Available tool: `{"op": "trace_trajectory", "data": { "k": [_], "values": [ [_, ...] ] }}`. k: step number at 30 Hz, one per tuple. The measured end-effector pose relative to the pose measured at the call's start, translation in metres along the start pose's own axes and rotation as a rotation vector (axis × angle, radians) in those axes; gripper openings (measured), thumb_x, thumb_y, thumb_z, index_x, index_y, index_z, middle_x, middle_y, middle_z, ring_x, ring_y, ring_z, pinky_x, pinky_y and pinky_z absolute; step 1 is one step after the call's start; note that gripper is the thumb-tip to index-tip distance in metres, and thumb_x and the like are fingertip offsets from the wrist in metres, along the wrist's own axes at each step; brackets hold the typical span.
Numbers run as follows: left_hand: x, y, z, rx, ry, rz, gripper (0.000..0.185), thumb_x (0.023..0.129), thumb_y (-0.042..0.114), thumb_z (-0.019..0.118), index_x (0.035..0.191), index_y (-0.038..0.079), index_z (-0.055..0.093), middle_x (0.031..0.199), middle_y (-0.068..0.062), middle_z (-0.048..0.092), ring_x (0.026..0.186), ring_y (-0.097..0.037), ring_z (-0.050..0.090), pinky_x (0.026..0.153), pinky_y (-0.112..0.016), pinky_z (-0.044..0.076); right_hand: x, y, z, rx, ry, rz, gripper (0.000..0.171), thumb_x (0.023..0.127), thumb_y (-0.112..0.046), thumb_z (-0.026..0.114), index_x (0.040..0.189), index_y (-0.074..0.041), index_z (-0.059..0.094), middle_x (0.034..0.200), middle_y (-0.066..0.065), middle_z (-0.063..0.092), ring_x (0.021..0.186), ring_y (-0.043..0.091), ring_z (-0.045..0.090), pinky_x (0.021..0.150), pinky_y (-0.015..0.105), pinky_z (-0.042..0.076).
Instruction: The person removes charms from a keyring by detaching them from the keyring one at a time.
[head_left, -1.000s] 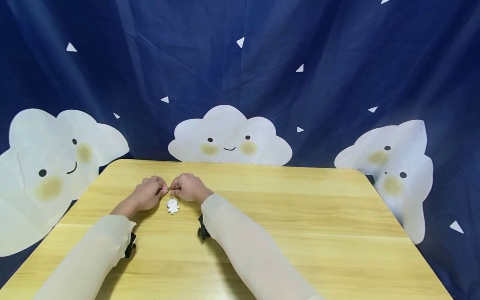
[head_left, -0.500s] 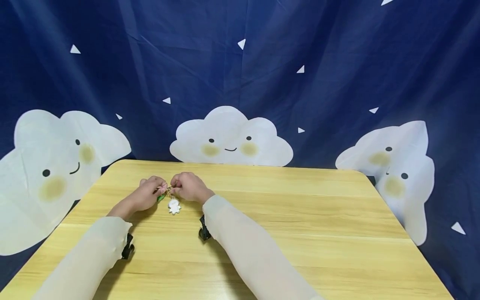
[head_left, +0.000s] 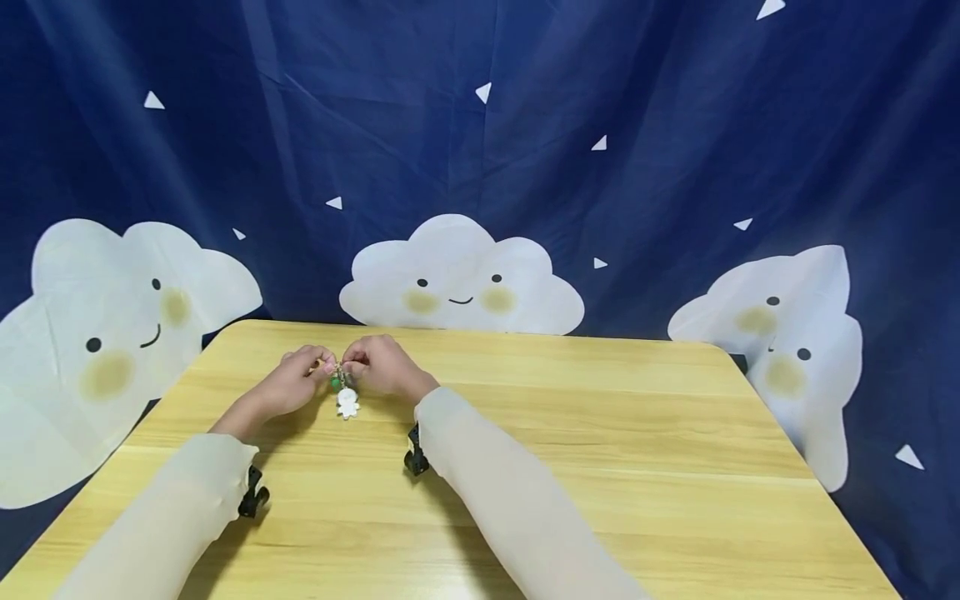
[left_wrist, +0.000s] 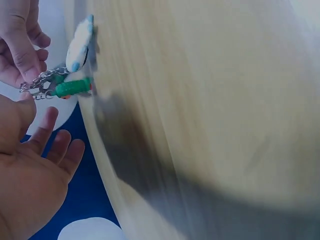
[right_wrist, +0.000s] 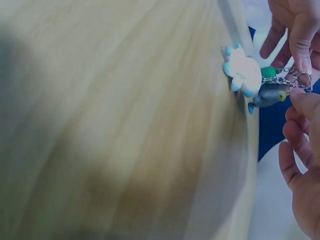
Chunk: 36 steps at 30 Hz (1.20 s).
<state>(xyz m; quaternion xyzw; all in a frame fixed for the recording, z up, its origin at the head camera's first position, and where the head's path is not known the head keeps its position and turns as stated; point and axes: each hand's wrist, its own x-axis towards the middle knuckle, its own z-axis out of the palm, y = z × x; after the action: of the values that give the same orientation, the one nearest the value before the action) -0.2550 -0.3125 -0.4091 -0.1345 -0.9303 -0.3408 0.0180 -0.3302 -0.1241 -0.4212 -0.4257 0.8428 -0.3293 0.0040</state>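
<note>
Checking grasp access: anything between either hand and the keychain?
Nothing visible. Left hand and right hand both already pinch the keychain at its chain; the white charm hangs just over the bare table.

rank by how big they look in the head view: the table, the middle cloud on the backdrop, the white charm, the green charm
1. table
2. middle cloud
3. white charm
4. green charm, a speck mostly hidden between the left hand and right hand, so its full size is unsure.
</note>
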Motion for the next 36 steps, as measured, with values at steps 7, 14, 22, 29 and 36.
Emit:
{"op": "trace_trajectory", "data": {
  "k": [7, 14, 22, 29, 36],
  "values": [
    [0.002, 0.01, 0.003, -0.139, -0.005, -0.026, 0.014, 0.109, 0.009, 0.043, 0.105, -0.002, 0.051, 0.118, -0.022, 0.052, 0.116, -0.039, 0.05, 0.096, -0.05, 0.039, -0.004, -0.004, -0.014, -0.036, 0.0, -0.021, 0.014, 0.102, -0.016, 0.066, 0.098, -0.009, 0.077, 0.085, -0.005, 0.07, 0.076, 0.003, 0.057, 0.069, 0.011, 0.044],
    [0.005, 0.021, 0.006, -0.197, 0.02, -0.049, 0.02, 0.111, 0.015, 0.042, 0.113, -0.003, 0.05, 0.121, -0.022, 0.054, 0.118, -0.038, 0.051, 0.096, -0.049, 0.042, -0.013, -0.004, -0.031, -0.045, -0.004, -0.007, 0.016, 0.103, -0.019, 0.063, 0.099, -0.008, 0.075, 0.091, 0.001, 0.072, 0.076, 0.004, 0.054, 0.069, 0.013, 0.043],
    [0.012, 0.04, 0.014, -0.244, 0.054, -0.047, 0.026, 0.111, 0.021, 0.046, 0.118, -0.002, 0.055, 0.12, -0.021, 0.059, 0.112, -0.032, 0.054, 0.089, -0.038, 0.044, -0.028, -0.004, -0.055, -0.043, 0.026, -0.014, 0.016, 0.104, -0.017, 0.061, 0.098, -0.008, 0.074, 0.088, 0.006, 0.072, 0.07, 0.005, 0.052, 0.065, 0.015, 0.043],
    [0.023, 0.06, 0.025, -0.338, 0.082, -0.05, 0.028, 0.108, 0.021, 0.053, 0.121, -0.003, 0.059, 0.119, -0.021, 0.062, 0.101, -0.023, 0.057, 0.085, -0.034, 0.051, -0.047, 0.002, -0.077, -0.045, 0.099, -0.001, 0.015, 0.104, -0.016, 0.062, 0.096, -0.009, 0.073, 0.083, -0.002, 0.067, 0.067, 0.005, 0.051, 0.064, 0.016, 0.044],
    [0.029, 0.074, 0.04, -0.452, 0.078, -0.031, 0.026, 0.107, 0.016, 0.056, 0.122, -0.005, 0.06, 0.119, -0.021, 0.062, 0.099, -0.019, 0.058, 0.087, -0.033, 0.053, -0.066, 0.003, -0.094, -0.035, 0.127, 0.022, 0.015, 0.103, -0.015, 0.063, 0.096, -0.008, 0.074, 0.082, -0.001, 0.066, 0.069, 0.008, 0.053, 0.064, 0.019, 0.044]
  ]
}}
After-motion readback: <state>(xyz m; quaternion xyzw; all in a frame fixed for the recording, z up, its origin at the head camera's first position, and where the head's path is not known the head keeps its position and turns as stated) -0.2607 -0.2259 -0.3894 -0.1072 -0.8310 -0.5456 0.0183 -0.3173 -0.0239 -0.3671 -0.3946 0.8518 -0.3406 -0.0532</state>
